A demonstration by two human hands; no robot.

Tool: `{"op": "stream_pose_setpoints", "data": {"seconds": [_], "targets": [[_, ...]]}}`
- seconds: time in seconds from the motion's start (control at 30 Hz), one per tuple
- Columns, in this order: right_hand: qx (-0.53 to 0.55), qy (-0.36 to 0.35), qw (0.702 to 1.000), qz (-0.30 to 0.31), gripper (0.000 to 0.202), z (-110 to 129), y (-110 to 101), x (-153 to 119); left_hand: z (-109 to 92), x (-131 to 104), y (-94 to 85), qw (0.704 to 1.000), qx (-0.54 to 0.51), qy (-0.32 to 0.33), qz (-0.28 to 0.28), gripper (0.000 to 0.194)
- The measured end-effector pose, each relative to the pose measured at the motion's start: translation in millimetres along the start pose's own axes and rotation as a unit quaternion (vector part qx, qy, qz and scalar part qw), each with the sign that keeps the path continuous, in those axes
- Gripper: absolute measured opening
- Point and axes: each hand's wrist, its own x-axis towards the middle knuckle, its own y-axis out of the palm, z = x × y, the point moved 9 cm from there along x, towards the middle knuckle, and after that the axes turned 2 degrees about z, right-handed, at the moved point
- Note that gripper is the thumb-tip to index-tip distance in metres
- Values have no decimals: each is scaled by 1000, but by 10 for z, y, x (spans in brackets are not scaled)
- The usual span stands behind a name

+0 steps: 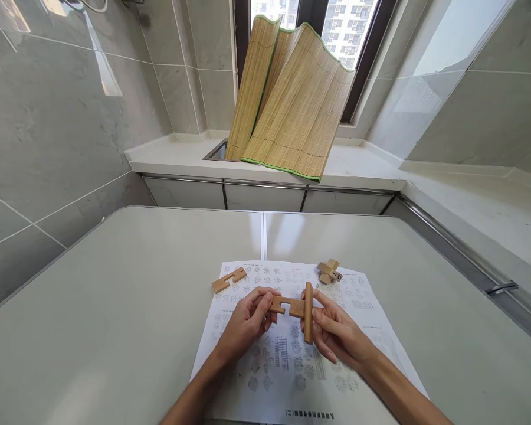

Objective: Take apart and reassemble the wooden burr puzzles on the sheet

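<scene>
Between my hands, above a printed sheet (230,392), are two wooden puzzle pieces that meet. My left hand (250,319) pinches the left end of a flat notched puzzle piece (297,307), its notch facing down. At that piece's right end, a second puzzle piece (308,313) stands crosswise, seen edge-on. The fingers of my right hand (334,324) close on the crosswise piece from the right. Whether the two pieces interlock or only touch, I cannot tell. Another notched wooden piece (223,281) lies at the sheet's upper left edge.
A small assembled wooden block puzzle (330,271) sits at the sheet's upper right. The white table (115,307) has a seam down its far half. Behind it, a folded bamboo mat (292,100) leans on the window ledge (358,162), with tiled walls on both sides.
</scene>
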Motion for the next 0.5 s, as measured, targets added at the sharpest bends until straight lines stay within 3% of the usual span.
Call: {"op": "stream_pose_setpoints", "data": {"seconds": [0.5], "targets": [[-5, -21, 1000, 0, 51, 52, 64, -18, 9, -18, 44, 1000, -5, -11, 12, 41]]}}
